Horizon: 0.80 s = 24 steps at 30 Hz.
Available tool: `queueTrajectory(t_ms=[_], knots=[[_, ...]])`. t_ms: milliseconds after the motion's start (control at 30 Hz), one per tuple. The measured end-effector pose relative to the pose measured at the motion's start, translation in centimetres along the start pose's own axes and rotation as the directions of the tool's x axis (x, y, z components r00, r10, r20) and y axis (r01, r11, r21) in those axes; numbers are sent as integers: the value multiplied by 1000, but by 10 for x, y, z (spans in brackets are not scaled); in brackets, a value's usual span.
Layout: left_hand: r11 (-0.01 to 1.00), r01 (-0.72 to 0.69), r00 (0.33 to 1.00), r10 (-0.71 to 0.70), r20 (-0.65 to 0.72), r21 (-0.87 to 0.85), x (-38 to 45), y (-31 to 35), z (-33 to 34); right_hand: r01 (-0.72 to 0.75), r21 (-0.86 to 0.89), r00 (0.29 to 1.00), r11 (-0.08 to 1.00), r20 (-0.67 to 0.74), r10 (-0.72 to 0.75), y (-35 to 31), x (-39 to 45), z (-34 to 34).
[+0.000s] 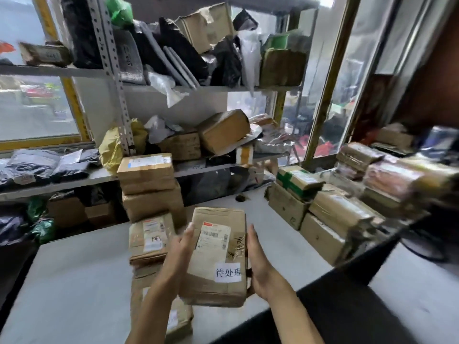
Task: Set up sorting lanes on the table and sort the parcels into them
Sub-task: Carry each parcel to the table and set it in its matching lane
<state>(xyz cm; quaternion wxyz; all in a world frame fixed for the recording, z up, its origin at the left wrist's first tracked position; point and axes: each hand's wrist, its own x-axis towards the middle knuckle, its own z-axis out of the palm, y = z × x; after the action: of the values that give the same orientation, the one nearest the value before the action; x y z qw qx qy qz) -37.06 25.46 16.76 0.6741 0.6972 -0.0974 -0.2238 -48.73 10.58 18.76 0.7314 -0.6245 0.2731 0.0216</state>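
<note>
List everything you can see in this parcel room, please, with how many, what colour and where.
Held parcel: one, brown cardboard, white labels, between both hands above the table.
Table: one, pale grey, across the foreground.
Left row of boxes: several, brown, stacked and lying on the table left of the held parcel.
Right cluster of boxes: many, brown, one with green tape, on the table's right side.
Shelves: grey metal, behind the table, crammed with black bags, grey mailers, brown boxes, a yellow bag.
Left hand: one, on the parcel's left edge.
Right hand: one, on its right edge.
</note>
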Motion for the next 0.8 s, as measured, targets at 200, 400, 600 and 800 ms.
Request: queueTrajectory(t_ms=[200, 400, 600, 800], knots=[[998, 45, 987, -51, 153, 38, 8, -23, 106, 193, 167, 964, 967, -216, -155, 20, -38, -94], [997, -33, 901, -3, 433, 75, -20, -5, 200, 186, 284, 934, 940, -350, -79, 42, -79, -168], [995, -11, 826, -47, 561, 100, -4, -31, 277, 206, 281, 869, 937, -493, -43, 57, -105, -227], [993, -15, 701, -71, 710, 115, 3, -19, 362, 201, 265, 791, 943, -612, 3, 60, -108, -296]])
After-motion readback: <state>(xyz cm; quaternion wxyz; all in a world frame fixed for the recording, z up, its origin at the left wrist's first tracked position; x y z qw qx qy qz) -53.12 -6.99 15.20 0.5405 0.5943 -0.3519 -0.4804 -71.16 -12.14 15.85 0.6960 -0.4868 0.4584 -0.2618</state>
